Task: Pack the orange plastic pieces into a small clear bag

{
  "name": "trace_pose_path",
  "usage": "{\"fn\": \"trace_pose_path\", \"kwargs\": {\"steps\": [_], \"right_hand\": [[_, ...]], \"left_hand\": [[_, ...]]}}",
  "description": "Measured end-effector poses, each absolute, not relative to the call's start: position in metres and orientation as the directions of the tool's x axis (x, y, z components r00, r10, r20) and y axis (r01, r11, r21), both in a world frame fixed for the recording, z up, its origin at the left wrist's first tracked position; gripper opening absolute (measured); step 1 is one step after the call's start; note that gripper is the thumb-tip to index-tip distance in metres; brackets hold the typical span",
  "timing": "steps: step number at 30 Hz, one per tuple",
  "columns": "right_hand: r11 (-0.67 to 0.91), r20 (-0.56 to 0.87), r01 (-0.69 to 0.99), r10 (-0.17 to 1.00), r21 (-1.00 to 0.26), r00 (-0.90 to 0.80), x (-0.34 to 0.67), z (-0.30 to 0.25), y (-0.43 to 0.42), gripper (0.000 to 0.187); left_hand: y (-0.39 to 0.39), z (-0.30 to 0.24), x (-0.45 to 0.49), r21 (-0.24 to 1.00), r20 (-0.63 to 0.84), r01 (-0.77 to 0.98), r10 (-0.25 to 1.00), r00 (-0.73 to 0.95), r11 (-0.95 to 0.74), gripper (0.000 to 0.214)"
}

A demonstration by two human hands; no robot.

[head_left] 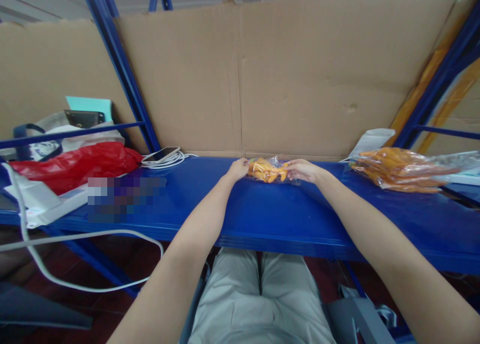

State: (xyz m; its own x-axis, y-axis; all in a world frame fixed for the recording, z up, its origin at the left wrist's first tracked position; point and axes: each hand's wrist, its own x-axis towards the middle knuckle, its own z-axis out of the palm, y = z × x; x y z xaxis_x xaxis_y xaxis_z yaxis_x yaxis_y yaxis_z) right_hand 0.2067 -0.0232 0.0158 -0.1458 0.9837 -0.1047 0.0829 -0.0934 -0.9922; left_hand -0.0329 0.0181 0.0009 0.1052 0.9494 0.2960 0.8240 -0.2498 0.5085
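Observation:
A small clear plastic bag of orange pieces lies at the back of the blue shelf, close to the cardboard wall. My left hand pinches the bag's left end with its fingers closed. My right hand grips the bag's right end, fingers curled on the plastic. Both arms reach forward across the shelf from my lap.
A bigger clear bag of orange pieces lies on the shelf at the right, with a white bag behind it. A phone on a coiled white cable, a red plastic bag and other bags sit at the left. Cardboard backs the shelf.

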Motion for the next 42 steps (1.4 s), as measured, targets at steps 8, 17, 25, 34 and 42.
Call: {"fn": "trace_pose_path", "kwargs": {"steps": [8, 17, 25, 34, 42], "right_hand": [[-0.011, -0.009, -0.014, 0.990, -1.000, -0.143, 0.205, 0.021, -0.028, 0.012], [0.005, 0.008, -0.023, 0.989, -1.000, -0.150, 0.213, 0.019, -0.025, 0.010], [-0.043, -0.045, 0.014, 0.976, -0.999, -0.211, 0.207, 0.016, -0.025, 0.010], [-0.039, -0.029, -0.031, 0.962, -0.999, -0.273, 0.190, 0.012, -0.031, 0.014], [-0.062, -0.054, -0.035, 0.977, -0.997, -0.205, 0.179, 0.014, -0.033, 0.018]], "left_hand": [[0.013, 0.005, -0.029, 0.537, 0.312, 0.805, 0.946, 0.091, -0.254, 0.031], [0.009, 0.008, -0.026, 0.567, 0.514, 0.599, 0.811, 0.278, -0.565, 0.025], [0.008, 0.010, -0.020, 0.499, 0.555, 0.631, 0.778, 0.294, -0.594, 0.015], [0.006, 0.013, -0.015, 0.511, 0.595, 0.571, 0.744, 0.304, -0.642, 0.014], [0.018, 0.007, -0.018, 0.621, 0.624, 0.408, 0.737, 0.261, -0.670, 0.009]]}}
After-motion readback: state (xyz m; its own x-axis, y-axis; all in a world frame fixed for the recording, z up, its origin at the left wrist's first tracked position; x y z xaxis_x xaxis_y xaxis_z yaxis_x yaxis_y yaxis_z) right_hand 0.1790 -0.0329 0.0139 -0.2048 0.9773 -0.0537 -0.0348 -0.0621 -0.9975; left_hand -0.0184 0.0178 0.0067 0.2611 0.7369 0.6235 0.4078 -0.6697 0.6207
